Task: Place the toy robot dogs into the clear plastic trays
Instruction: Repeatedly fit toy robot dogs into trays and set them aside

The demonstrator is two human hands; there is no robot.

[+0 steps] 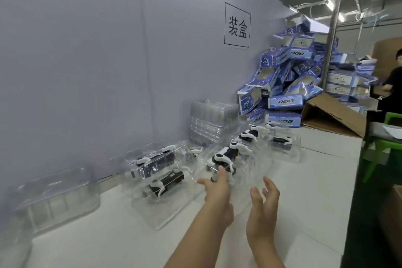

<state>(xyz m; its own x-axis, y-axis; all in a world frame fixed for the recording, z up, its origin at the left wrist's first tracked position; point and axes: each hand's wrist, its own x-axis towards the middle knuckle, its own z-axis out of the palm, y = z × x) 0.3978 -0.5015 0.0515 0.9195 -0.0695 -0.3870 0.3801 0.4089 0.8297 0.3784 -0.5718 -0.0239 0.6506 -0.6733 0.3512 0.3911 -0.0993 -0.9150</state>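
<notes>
On white tabletop [315, 180] by grey partition: seating toy robot dog [224, 155], standing in clear tray [248, 162]. Left grip [217, 191] touching its rear leg, pinch unclear; right grip [264, 202] open, empty, alongside. Next, likely: press dog home, steady tray.

Toy-factory packing station: printed sign [237, 25] on a grey partition wall [87, 50], down-right of the sign a heap of blue "DOG" retail boxes [287, 102] and an open cardboard carton [332, 113], below it stacked clear trays [208, 124] and toy robot dogs [224, 155] on a white surface [304, 180].
</notes>
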